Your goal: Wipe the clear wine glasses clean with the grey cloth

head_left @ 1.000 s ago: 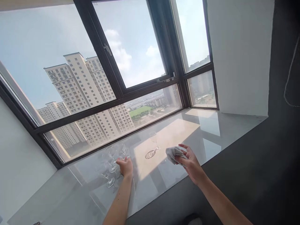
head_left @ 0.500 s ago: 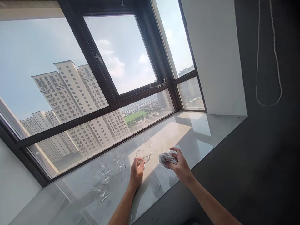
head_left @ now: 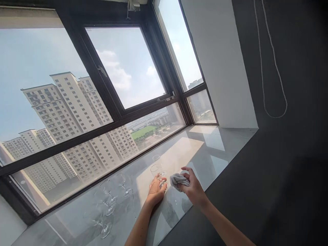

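Note:
My left hand (head_left: 155, 192) is low at the sill, its fingers and thumb curled loosely round the stem of a clear wine glass (head_left: 155, 168). The glass's foot shows between thumb and fingertips, at or close to the sill. A second wine glass (head_left: 156, 160) stands upright just behind it. To the right, my right hand (head_left: 192, 187) grips a bunched grey-white cloth (head_left: 178, 181), held apart from the glasses. Several more stemmed glasses stand on the left, among them a near one (head_left: 105, 229) and a far one (head_left: 125, 190).
A glossy grey stone windowsill (head_left: 217, 160) carries the glasses, with bright sun patches on it. The dark window frame (head_left: 118, 118) runs along its back. A looped blind cord (head_left: 275, 65) hangs at the right against a dark wall.
My left hand has lowered the wine glass towards the sill, and its grip has loosened and turned. The right hand still holds the cloth. The view has shifted, moving the scene leftward.

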Tool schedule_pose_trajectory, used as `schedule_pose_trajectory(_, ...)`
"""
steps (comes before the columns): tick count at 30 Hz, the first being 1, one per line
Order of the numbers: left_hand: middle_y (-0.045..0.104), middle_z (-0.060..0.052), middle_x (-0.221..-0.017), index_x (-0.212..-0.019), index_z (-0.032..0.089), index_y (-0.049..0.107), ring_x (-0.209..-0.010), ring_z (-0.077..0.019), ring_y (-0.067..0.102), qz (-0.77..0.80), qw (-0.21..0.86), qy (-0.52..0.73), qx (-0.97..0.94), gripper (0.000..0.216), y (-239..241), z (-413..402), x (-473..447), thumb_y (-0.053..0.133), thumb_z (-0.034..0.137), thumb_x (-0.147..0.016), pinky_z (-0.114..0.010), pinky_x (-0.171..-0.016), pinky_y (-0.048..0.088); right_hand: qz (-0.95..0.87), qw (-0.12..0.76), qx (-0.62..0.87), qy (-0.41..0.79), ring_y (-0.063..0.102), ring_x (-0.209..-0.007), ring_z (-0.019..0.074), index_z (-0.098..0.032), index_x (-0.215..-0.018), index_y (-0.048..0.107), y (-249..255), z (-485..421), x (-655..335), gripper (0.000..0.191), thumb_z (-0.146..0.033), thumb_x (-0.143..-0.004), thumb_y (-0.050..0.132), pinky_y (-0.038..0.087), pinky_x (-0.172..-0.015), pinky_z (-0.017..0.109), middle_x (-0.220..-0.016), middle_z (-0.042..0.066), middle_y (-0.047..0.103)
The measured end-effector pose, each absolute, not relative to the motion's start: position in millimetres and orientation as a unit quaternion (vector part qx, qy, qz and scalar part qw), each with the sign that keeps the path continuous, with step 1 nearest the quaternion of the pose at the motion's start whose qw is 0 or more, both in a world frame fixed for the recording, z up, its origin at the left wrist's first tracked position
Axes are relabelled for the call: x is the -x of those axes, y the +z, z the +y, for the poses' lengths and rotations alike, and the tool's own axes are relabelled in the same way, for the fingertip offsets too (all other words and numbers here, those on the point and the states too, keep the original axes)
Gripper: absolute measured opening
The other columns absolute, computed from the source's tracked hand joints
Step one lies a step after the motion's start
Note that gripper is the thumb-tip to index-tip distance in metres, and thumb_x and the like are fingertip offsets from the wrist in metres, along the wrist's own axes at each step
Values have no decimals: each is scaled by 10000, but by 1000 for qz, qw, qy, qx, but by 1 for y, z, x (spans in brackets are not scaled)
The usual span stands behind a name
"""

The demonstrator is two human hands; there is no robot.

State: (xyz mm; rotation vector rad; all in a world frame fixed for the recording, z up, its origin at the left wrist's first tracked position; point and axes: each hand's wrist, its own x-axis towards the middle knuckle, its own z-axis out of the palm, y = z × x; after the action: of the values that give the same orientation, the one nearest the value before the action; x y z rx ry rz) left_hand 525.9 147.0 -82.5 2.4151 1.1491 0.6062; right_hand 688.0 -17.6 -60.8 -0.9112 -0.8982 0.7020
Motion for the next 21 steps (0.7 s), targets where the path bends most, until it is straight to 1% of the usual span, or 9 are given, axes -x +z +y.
schedule_pose_trajectory(2,384,-54,-1555,-1227,277,645,-1455,-240,293,426,163,185,-870,385,-80,147,-531,542,364,-866,-468,-1204,154,-412,746,416,317,620,-818,174,-244,-1214,388,-60,-18,-689,584,-265,-712,687,494,-681,290,-944,10,641)
schedule_pose_trajectory(4,400,-44,-1548,-1274,284,621,-1454,-233,297,433,144,173,-873,415,-80,149,-535,520,392,-887,-456,-1209,152,-412,747,416,314,623,-824,173,-241,-1220,391,-60,-19,-690,577,-265,-722,681,492,-682,285,-946,10,641)
schedule_pose_trajectory(7,396,-37,-1551,-1322,286,590,-1456,-249,292,454,127,173,-865,452,-82,153,-541,498,423,-901,-465,-1211,148,-412,748,418,309,626,-828,169,-240,-1229,388,-62,-19,-692,572,-248,-732,671,493,-688,284,-957,11,646)
schedule_pose_trajectory(10,394,-30,-1553,-1345,297,567,-1454,-260,296,473,112,176,-856,464,-86,159,-545,484,428,-908,-484,-1208,148,-412,748,422,303,623,-822,165,-239,-1226,385,-64,-17,-694,571,-235,-731,669,495,-693,286,-958,11,650)
schedule_pose_trajectory(14,405,-25,-1546,-1324,316,574,-1445,-264,307,482,113,181,-850,435,-87,163,-548,470,430,-917,-499,-1195,161,-408,750,426,300,629,-816,170,-232,-1222,392,-62,-17,-695,570,-250,-727,673,503,-690,292,-962,18,654)
schedule_pose_trajectory(16,432,-44,-1525,-1241,302,626,-1416,-273,349,485,113,204,-843,379,-87,163,-547,492,413,-905,-486,-1176,206,-411,748,431,294,637,-829,178,-230,-1225,394,-61,-18,-696,569,-261,-730,673,510,-695,296,-963,23,657)
schedule_pose_trajectory(18,518,-80,-1432,-1084,259,678,-1336,-268,438,474,101,253,-837,281,-88,163,-543,497,365,-897,-444,-1131,285,-422,742,441,279,644,-847,182,-231,-1230,395,-60,-20,-697,564,-264,-738,669,516,-718,302,-965,27,662)
schedule_pose_trajectory(20,621,-101,-1226,-907,221,668,-1182,-247,541,443,92,302,-839,220,-88,163,-538,473,324,-901,-393,-1042,373,-441,731,455,254,650,-864,183,-231,-1237,397,-60,-21,-700,560,-260,-747,668,518,-753,311,-977,34,667)
schedule_pose_trajectory(21,646,-97,-1103,-833,213,640,-1087,-236,576,425,91,320,-842,222,-88,162,-536,458,318,-906,-372,-982,408,-450,725,463,240,654,-871,184,-232,-1241,399,-61,-21,-701,558,-258,-752,668,518,-769,315,-984,39,670)
